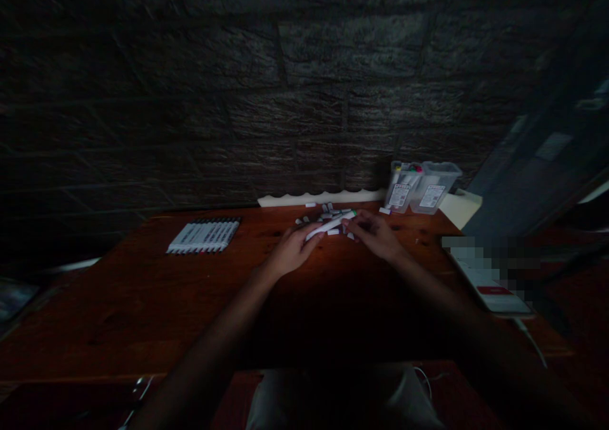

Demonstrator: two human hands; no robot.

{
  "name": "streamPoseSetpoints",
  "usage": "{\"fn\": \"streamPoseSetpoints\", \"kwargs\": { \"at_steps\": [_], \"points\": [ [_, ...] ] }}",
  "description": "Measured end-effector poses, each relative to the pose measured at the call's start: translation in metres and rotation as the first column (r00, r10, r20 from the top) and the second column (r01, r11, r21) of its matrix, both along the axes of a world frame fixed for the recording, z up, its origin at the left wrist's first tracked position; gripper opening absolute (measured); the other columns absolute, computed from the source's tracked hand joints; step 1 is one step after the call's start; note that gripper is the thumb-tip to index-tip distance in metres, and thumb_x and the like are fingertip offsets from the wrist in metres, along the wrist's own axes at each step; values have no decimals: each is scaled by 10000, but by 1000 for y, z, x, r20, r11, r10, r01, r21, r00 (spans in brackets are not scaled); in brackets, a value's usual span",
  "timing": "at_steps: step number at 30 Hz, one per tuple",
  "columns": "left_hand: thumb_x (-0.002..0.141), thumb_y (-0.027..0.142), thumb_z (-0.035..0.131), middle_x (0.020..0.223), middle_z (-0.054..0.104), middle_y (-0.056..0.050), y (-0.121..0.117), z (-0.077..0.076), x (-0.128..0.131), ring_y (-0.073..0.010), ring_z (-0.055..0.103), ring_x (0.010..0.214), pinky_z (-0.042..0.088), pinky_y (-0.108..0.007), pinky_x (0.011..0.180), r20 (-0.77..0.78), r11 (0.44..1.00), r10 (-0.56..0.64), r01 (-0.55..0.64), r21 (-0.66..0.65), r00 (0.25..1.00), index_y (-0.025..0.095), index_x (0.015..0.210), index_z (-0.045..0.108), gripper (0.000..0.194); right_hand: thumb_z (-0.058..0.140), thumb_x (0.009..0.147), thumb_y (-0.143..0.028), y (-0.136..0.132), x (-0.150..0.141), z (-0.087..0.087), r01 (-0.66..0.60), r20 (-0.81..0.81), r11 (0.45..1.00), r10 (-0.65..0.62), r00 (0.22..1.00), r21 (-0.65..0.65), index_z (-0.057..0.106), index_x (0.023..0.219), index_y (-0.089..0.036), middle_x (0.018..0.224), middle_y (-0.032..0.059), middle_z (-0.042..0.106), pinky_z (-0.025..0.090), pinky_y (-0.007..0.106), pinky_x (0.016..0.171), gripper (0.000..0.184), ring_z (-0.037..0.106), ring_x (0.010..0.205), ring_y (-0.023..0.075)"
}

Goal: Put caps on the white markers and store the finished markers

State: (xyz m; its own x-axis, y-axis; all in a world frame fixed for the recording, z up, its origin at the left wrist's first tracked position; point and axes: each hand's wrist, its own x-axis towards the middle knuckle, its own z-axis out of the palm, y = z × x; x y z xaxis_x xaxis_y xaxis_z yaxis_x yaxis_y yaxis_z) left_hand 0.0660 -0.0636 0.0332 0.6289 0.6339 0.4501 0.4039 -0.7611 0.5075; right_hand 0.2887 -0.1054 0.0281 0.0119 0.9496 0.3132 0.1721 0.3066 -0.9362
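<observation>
In the middle of the view my left hand (pixel 295 247) is closed around the lower left part of a white marker (pixel 330 225). The marker slants up to the right and shows a green band at its far end. My right hand (pixel 378 234) is closed at that green end, thumb and fingers bent against it; the fingertips are partly hidden. Beneath and behind the marker lie several small white-and-grey pieces that look like marker caps (pixel 333 231). To the left, several white markers with dark ends form a neat row (pixel 204 235).
Two clear plastic boxes (pixel 434 189) stand at the back right, the left one holding some markers (pixel 397 179). A tablet-like device (pixel 499 288) with a cable lies near the table's right edge. A wavy cream strip (pixel 323 198) runs along the brick wall (pixel 309 100). The light is dim.
</observation>
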Motion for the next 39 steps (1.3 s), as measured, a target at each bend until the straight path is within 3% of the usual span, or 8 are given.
{"fn": "streamPoseSetpoints", "kwargs": {
  "at_steps": [5, 9, 14, 17, 21, 25, 32, 39],
  "points": [
    [921, 345, 523, 1156, 693, -64, -1, -8, 3, -191, 681, 919, 536, -324, 849, 21, 999, -36, 36, 14, 999, 210, 1215, 613, 337, 727, 723, -419, -4, -1, 3, -114, -92, 988, 104, 990, -108, 698, 978, -231, 898, 14, 707, 469, 219, 558, 319, 603, 711, 123],
    [916, 339, 537, 1147, 696, -56, -3, -12, 7, -184, 681, 921, 538, -315, 843, 68, 998, -66, 64, 30, 996, 223, 1214, 610, 328, 752, 700, -392, -5, -3, 1, -137, -132, 981, 119, 984, -135, 717, 959, -229, 866, 6, 708, 438, 207, 539, 308, 593, 676, 107],
    [920, 349, 530, 1106, 700, -58, -4, -10, 9, -175, 666, 939, 528, -316, 864, 78, 999, -45, 42, 30, 996, 225, 1253, 579, 359, 747, 699, -456, 2, 7, 4, -5, -242, 995, -18, 970, -96, 690, 837, -214, 726, -14, 655, 428, 229, 525, 285, 565, 611, 110],
    [940, 351, 487, 1054, 701, -64, -3, -6, 7, -175, 656, 934, 520, -325, 871, 93, 999, 17, -20, 34, 996, 205, 1247, 580, 353, 758, 679, -499, 6, 17, 12, 142, -479, 986, -166, 862, -85, 647, 818, -226, 809, 0, 672, 486, 250, 582, 326, 608, 678, 133],
    [953, 365, 444, 1092, 691, -78, -2, -4, 4, -196, 645, 974, 507, -343, 887, 102, 993, 97, -102, 52, 990, 195, 1190, 612, 337, 775, 681, -472, 8, 23, 19, 150, -647, 983, -181, 741, -104, 605, 835, -239, 788, -5, 665, 528, 273, 615, 327, 616, 663, 137],
    [961, 378, 419, 1071, 703, -64, -2, -4, 4, -194, 653, 971, 504, -337, 898, 98, 991, 122, -127, 41, 988, 199, 1184, 611, 345, 779, 673, -490, 8, 21, 20, 104, -685, 993, -112, 719, -54, 578, 756, -226, 575, -69, 505, 438, 205, 467, 342, 461, 483, 77],
    [959, 362, 423, 1090, 696, -60, -1, -4, 4, -193, 643, 994, 496, -323, 900, 101, 990, 119, -126, 63, 988, 199, 1146, 629, 322, 494, 656, -844, 4, 22, 19, 1, -636, 996, -56, 770, -87, 351, 481, -222, 428, -76, 244, 208, 222, 327, 662, 230, 362, 63],
    [963, 360, 417, 1007, 709, -55, 0, -7, 4, -194, 654, 946, 504, -327, 870, 96, 989, 120, -128, 79, 988, 201, 1124, 639, 317, 384, 774, -750, 4, 24, 12, 89, -584, 983, -166, 795, -159, 263, 431, -244, 373, -69, 202, 142, 246, 322, 623, 190, 322, 69]
  ]
}}
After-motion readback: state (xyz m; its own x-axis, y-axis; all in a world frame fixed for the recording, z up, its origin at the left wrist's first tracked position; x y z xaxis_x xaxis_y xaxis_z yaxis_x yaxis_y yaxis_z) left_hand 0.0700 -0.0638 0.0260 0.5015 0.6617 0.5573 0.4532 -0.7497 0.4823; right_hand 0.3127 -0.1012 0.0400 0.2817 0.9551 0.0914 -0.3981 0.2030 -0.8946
